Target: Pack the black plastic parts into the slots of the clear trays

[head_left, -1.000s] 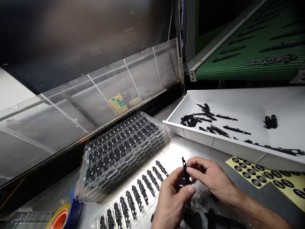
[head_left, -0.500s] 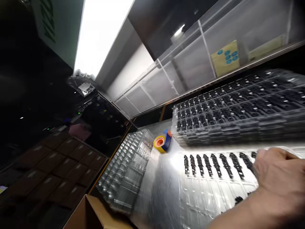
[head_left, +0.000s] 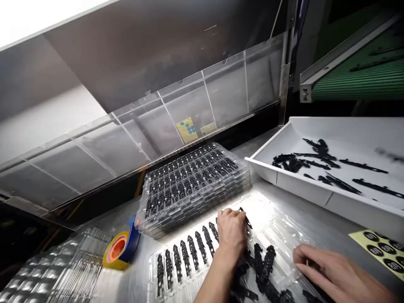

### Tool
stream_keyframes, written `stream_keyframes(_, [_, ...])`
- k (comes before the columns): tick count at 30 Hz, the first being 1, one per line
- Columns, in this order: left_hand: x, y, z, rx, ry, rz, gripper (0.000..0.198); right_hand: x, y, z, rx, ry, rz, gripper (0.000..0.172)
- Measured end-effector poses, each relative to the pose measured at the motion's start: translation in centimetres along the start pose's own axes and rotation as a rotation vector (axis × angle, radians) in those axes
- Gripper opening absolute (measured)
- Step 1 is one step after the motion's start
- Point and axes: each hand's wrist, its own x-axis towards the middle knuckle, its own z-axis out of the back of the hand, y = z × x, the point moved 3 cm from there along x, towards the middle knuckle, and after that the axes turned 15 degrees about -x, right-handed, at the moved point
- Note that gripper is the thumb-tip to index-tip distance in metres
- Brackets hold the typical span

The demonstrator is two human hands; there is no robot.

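My left hand (head_left: 232,231) is over the clear plastic tray (head_left: 153,273), its fingers closed on a slim black plastic part (head_left: 246,218) that sticks out on the right. To its left, a row of similar black parts (head_left: 185,257) fills neighbouring slots of the tray. Loose black parts (head_left: 265,267) lie in a heap between my two hands, on the tray. My right hand (head_left: 334,271) is at the tray's right side with thumb and fingers curled together; something dark shows between them, too hidden to name.
Behind stands a stack of filled clear trays (head_left: 192,181). A white bin (head_left: 341,126) with scattered black parts is at right, beneath a green conveyor (head_left: 356,84). A tape dispenser (head_left: 121,248) and empty trays (head_left: 75,269) are at left, a yellow sticker sheet (head_left: 380,250) at right.
The view has swung to the right and levelled, bringing the white bin, conveyor and my right hand into sight. My left hand is still over the tray's row of parts.
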Motion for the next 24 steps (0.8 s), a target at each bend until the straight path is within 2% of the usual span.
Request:
stream_keyframes(2, [-0.1, -0.4, -0.5, 0.091, -0.003, 0.017, 0.025, 0.1, 0.1, -0.5, -0.064, 0.1, 0.019, 0.031])
stream_keyframes(5, [0.2, -0.8, -1.0, 0.189, 0.012, 0.037, 0.033, -0.1, 0.1, 0.3, -0.113, 0.025, 0.035, 0.03])
stream_keyframes(9, [0.8, -1.3, -1.2, 0.232, 0.097, 0.054, 0.031, 0.0, 0.5, 3.9, -0.093, -0.097, 0.06, 0.03])
stream_keyframes(11, [0.8, -1.6, -1.1, 0.231, 0.127, 0.069, 0.03, 0.9, 1.1, 5.8, -0.036, -0.188, 0.018, 0.031])
stream_keyframes(13, [0.5, -2.0, -0.8, 0.217, 0.135, 0.083, 0.032, 2.7, 1.7, 6.8, 0.035, -0.28, 0.006, 0.032])
stream_keyframes(16, [-0.2, -2.1, -0.2, 0.174, 0.115, 0.11, 0.034, 6.2, 2.8, 5.9, 0.068, -0.425, 0.166, 0.029])
stream_keyframes(19, [-1.3, -1.5, 0.4, 0.13, 0.088, 0.145, 0.032, 9.1, 3.1, 3.4, -0.023, -0.495, 0.382, 0.023])
stream_keyframes(24, [-2.2, -0.3, 1.3, 0.085, 0.049, 0.16, 0.029, 10.0, 2.0, 0.3, -0.242, -0.355, 0.517, 0.023])
